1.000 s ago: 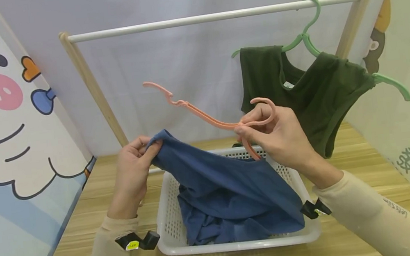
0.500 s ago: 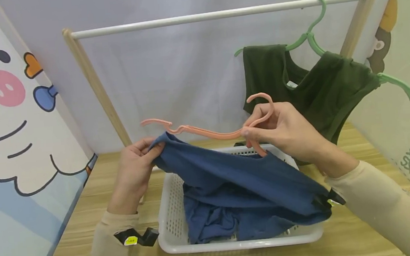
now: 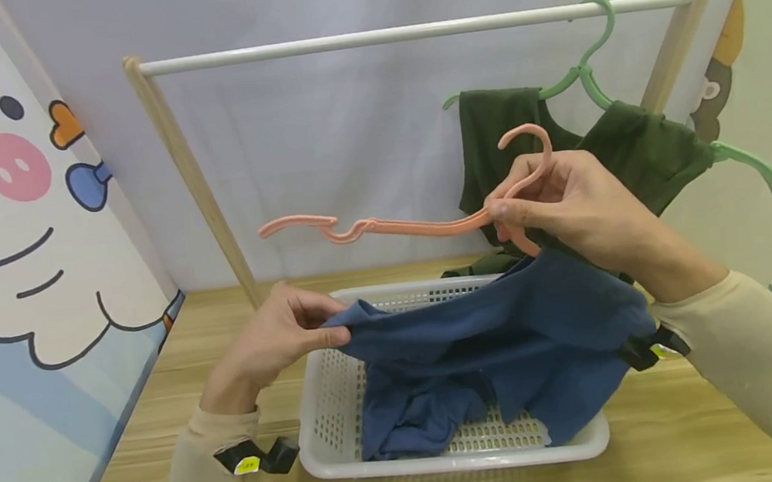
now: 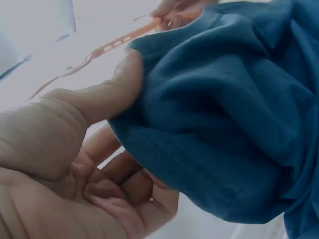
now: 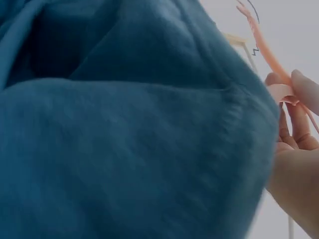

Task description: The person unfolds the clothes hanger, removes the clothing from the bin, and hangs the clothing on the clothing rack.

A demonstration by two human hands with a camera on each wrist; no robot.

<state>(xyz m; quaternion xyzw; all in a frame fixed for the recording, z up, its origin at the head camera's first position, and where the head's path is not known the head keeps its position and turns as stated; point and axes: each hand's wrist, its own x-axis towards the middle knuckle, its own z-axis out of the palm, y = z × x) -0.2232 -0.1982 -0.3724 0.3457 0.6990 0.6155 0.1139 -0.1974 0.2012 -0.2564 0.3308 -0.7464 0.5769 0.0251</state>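
My right hand (image 3: 570, 200) pinches a pink clothes hanger (image 3: 419, 226) near the base of its hook. One hanger arm runs into the blue garment (image 3: 505, 322), which drapes from it down over the basket. The other arm points left, uncovered, above the cloth. Between thumb and fingers, my left hand (image 3: 290, 328) pinches the garment's left edge. In the left wrist view the thumb lies on the blue cloth (image 4: 214, 109), with the hanger behind. Cloth fills most of the right wrist view, the right hand (image 5: 299, 114) at its edge.
Beneath the garment stands a white perforated basket (image 3: 332, 409) on the wooden table (image 3: 161, 441). Behind it rises a rack with a white rail (image 3: 339, 41). A dark green sleeveless top (image 3: 508, 128) hangs on a green hanger (image 3: 600, 42) at right. Walls flank both sides.
My right hand has moved right and up with the hanger, pulling the garment that way. The hanger's free arm has swung down to nearly level. My left hand has moved right and down.
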